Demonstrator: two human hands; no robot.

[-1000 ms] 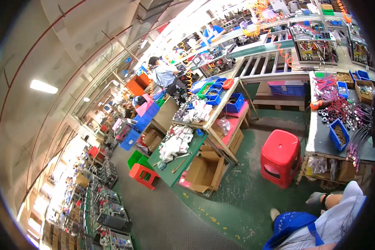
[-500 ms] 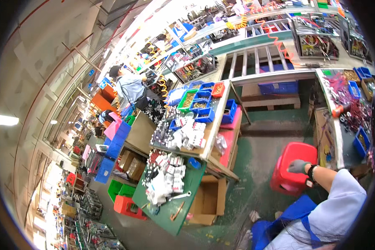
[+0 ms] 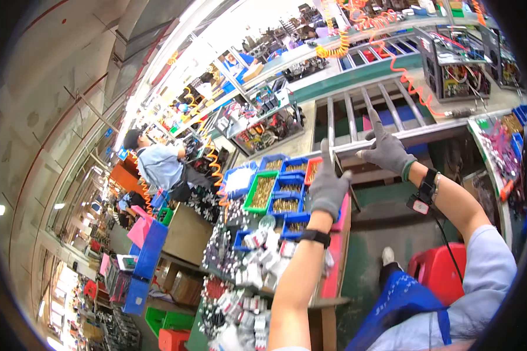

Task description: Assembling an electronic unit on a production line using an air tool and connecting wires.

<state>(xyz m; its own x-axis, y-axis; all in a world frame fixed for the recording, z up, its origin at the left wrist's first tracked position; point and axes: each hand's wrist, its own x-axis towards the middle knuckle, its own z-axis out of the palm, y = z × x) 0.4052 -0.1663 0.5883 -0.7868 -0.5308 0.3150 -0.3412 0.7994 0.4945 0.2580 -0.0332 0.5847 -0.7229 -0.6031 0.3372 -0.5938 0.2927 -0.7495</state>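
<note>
Overhead, gloved left hand, right hand, both empty.

We raise both gloved hands with fingers spread, gripping nothing: our left hand hovers above blue parts bins, our right hand lifted beyond it near a grey metal rail.

Brown cardboard box, left of bench, open-topped. Small white packets, heaped on bench. No signs or screens legible.
</note>
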